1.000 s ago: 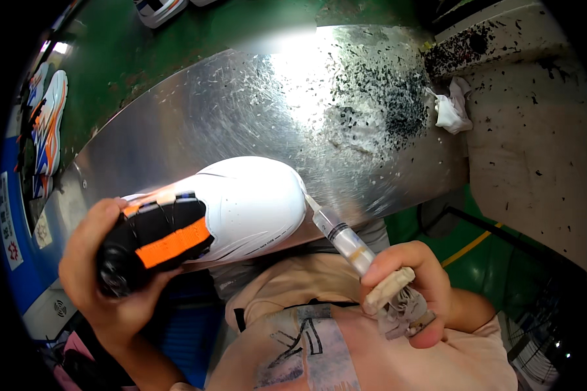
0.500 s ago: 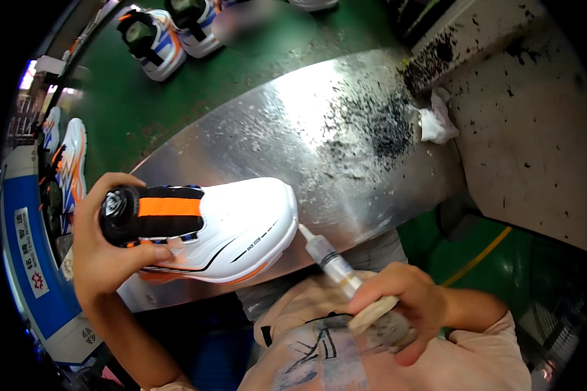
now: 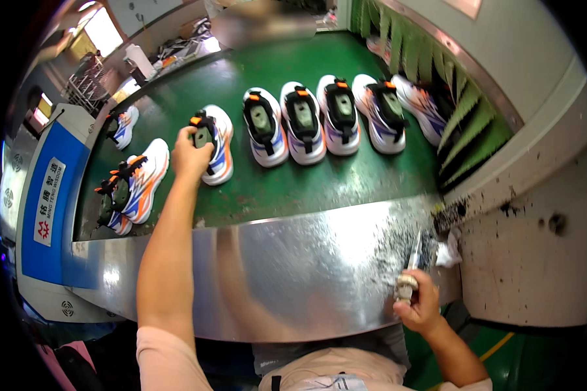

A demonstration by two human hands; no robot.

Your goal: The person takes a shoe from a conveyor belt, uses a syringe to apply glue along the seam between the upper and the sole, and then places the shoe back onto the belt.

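Note:
My left hand (image 3: 192, 156) reaches far out over the green surface, its fingers closed on the collar of a white running shoe (image 3: 222, 133) with orange and blue trim. That shoe stands upright, toe pointing away. Over the right end of the steel ledge (image 3: 287, 274), my right hand (image 3: 424, 305) grips a syringe (image 3: 413, 255). Its narrow tip points away from me, toward black smears on the metal. A pale ring wraps the syringe at my fingers.
Several matching shoes (image 3: 301, 124) line up right of my left hand. Another shoe (image 3: 419, 107) lies by the green strip curtain (image 3: 466, 111). More shoes (image 3: 147, 179) rest at the left, beside a blue and white machine housing (image 3: 59, 189). Crumpled white tissue (image 3: 447, 251) sits near the syringe.
My left hand has carried the shoe from the steel ledge to the green surface. My right hand has swung the syringe away from my body over the ledge. The view has shifted.

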